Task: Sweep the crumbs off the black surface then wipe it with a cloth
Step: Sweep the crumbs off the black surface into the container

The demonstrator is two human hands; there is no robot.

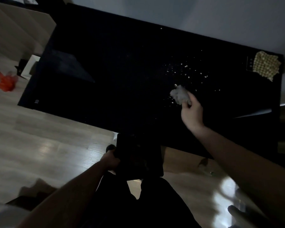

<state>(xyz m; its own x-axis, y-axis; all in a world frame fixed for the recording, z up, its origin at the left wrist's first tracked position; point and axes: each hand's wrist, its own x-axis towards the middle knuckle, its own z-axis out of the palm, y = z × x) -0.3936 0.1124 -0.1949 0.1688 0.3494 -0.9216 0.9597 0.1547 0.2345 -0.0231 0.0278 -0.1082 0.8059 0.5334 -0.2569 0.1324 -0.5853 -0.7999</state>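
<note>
dim, blurry frame. right hand (pixel 192 112) right of centre, fingers pinching pale crumpled wad (pixel 179 94) on black surface (pixel 113 71). crumbs (pixel 184 69) scattered just above wad. checkered cloth (pixel 266 65) at upper right, near surface's corner. left hand (pixel 109 159) low centre grips dark flat object (pixel 139 155) at surface's near edge; what it is hard to make out.

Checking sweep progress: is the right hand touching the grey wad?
Touching. The head view shows the right hand with fingers curled round the grey wad.
</note>
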